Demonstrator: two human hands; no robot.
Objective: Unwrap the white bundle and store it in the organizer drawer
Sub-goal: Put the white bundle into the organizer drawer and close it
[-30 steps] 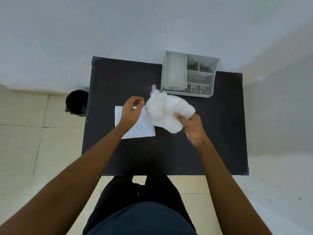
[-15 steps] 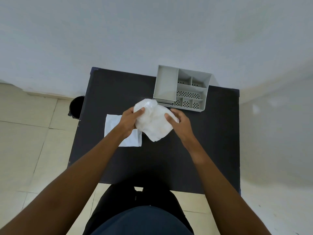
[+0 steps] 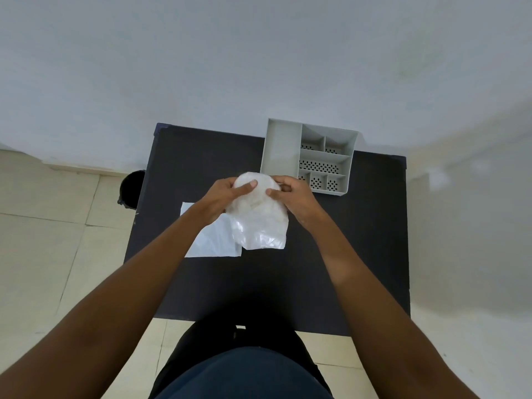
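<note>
Both hands held the white bundle tight at its top, up above the table.

The left hand had a closed grip on the left side of the white bundle, with the thumb pressed flat on the front. The right hand pinched the other side, fingers curled shut on the thin wrap. The bundle looked soft, light and crinkly, like a thin plastic wrap around something round. It would likely squash easily and slip, so the loose lower edge looked like the best place to pull. Under it, a flat white sheet lay on the dark table. The grey organizer stood just behind the hands, with no drawer open that I could see.
</note>
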